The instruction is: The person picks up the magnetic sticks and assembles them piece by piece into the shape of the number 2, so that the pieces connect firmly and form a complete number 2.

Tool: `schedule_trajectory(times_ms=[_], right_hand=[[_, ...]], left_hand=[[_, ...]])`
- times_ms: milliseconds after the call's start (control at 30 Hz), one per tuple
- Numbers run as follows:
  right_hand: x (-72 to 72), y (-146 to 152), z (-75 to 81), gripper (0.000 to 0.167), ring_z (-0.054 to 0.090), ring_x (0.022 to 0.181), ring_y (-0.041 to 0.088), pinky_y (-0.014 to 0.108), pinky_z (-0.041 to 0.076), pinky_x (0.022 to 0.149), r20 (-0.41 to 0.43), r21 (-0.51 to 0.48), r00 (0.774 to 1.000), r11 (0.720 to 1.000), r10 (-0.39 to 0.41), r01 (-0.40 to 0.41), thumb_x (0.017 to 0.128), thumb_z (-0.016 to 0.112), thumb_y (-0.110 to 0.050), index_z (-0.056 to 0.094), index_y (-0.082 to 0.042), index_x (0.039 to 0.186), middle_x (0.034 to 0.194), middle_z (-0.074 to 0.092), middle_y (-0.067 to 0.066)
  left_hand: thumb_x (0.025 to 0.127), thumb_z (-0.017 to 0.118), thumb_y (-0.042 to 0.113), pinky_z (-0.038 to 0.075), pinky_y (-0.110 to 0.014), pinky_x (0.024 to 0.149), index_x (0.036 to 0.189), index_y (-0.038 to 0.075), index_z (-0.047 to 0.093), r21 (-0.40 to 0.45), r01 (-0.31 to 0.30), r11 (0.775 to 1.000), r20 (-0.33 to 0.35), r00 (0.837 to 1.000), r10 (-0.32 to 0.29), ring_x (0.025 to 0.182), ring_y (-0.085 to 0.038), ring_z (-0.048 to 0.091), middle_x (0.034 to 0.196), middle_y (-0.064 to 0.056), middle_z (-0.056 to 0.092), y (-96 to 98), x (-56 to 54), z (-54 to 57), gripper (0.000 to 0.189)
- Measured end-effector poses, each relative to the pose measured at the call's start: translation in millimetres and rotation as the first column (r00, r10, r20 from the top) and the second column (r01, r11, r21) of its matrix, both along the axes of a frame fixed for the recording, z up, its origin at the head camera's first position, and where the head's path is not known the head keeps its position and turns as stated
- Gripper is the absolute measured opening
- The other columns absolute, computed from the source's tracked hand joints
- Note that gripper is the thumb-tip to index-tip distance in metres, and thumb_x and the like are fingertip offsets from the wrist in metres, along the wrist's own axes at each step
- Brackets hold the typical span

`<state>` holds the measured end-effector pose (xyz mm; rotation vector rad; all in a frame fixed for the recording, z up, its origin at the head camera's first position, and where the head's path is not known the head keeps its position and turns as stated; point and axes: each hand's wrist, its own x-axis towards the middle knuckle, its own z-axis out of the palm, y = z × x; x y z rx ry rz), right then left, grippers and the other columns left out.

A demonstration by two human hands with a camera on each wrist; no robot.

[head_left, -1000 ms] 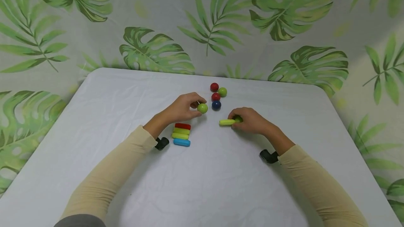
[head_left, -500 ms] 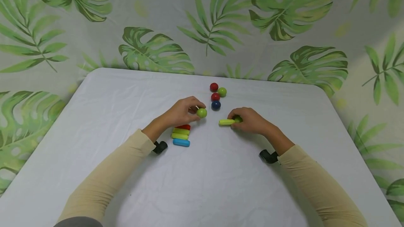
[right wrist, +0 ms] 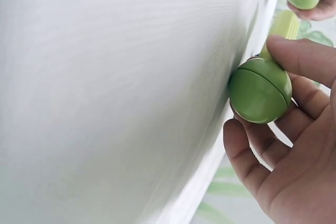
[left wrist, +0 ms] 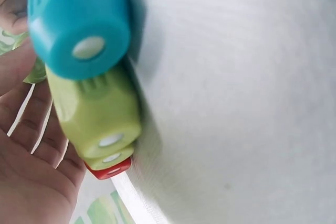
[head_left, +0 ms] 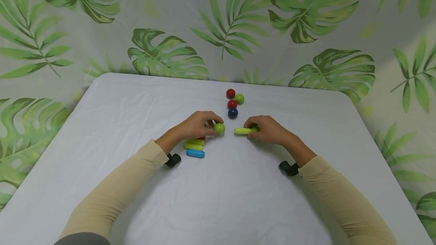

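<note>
My left hand point(head_left: 200, 124) pinches a green ball point(head_left: 219, 128) with a seam between thumb and fingertips, above the white table. Facing it, my right hand point(head_left: 270, 129) grips a toy maraca, its green ball head point(right wrist: 261, 90) seamed and its yellow-green handle point(head_left: 242, 131) pointing left. In the right wrist view the thumb lies where head and handle meet. Close under my left wrist lie loose handles in a row: a blue handle point(head_left: 195, 153), two yellow-green handles point(head_left: 194, 146) and a red handle point(left wrist: 110, 170), the red one partly hidden by the left hand in the head view.
Behind the hands a group of balls sits on the table: a red ball point(head_left: 230, 93), a green ball point(head_left: 239, 98), another red ball point(head_left: 232, 104) and a navy ball point(head_left: 232, 113). A leaf-patterned cloth point(head_left: 170, 54) hangs behind the table's far edge point(head_left: 153, 77).
My left hand has come nearer to me with its green ball, now about level with the right hand's handle. It covers more of the red handle. The right hand has shifted slightly left.
</note>
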<state>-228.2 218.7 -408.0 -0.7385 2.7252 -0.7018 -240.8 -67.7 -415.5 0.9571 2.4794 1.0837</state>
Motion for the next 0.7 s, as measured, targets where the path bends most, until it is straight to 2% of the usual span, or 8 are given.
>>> schedule_trajectory(times_ms=[467,700], right_hand=[[-1.4,-11.9,2.8,0.019,0.059,0.088,0.018,0.034,0.049,0.084,0.021,0.008,1.000,1.000,0.005,-0.005,0.086,0.073,-0.013,0.070,-0.011,0.105,0.096,0.071,0.003],[-3.9,-13.8,-1.3,0.019,0.058,0.087,0.017,0.033,0.049,0.083,0.011,0.016,1.000,1.000,0.018,-0.019,0.086,0.073,-0.013,0.071,-0.011,0.104,0.095,0.072,0.002]], left_hand=[[0.088,0.074,0.015,0.053,-0.032,0.090,0.125,0.011,0.067,-0.081,-0.004,0.997,0.001,1.000,0.004,0.105,-0.022,0.061,0.124,-0.004,0.069,4.8,-0.9,-1.9,0.038],[0.088,0.074,0.016,0.053,-0.033,0.093,0.126,0.012,0.067,-0.115,0.003,0.993,0.005,1.000,-0.002,0.106,-0.022,0.063,0.125,-0.004,0.069,7.6,-0.6,-1.2,0.039]])
